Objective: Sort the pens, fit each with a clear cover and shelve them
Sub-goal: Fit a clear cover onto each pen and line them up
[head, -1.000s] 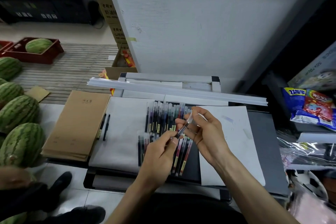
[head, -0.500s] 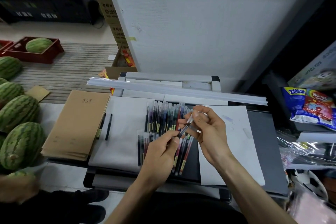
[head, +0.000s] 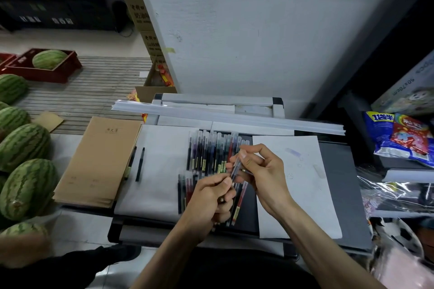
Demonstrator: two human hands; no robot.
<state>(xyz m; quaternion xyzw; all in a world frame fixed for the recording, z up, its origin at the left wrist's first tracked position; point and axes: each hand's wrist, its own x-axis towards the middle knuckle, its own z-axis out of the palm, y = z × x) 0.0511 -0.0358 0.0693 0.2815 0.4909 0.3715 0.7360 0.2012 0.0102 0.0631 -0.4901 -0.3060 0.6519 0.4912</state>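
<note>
Here, in the head view, both hands work on one pen (head: 235, 169), held in the air just above the pens that lie on the table. The left hand (head: 209, 197) has its fingers curled round the lower end of the pen, with the thumb on top. The right hand (head: 263, 171) pinches the upper end between thumb and forefinger. The clear cover (head: 238, 162) seems to sit there, but the blur does not let me say how far it is on. The pen is tilted, its top away from the person, over the upper row of pens (head: 212, 151); a lower row (head: 185, 189) is partly hidden under the left hand. I judge that the cover is being fitted now. To do it well, the left hand should hold the barrel firm without turning, and the right hand should push straight along the pen, not sideways, until the cover stops. Two black pens (head: 140, 164) lie apart on the white sheet (head: 162, 171).
</note>
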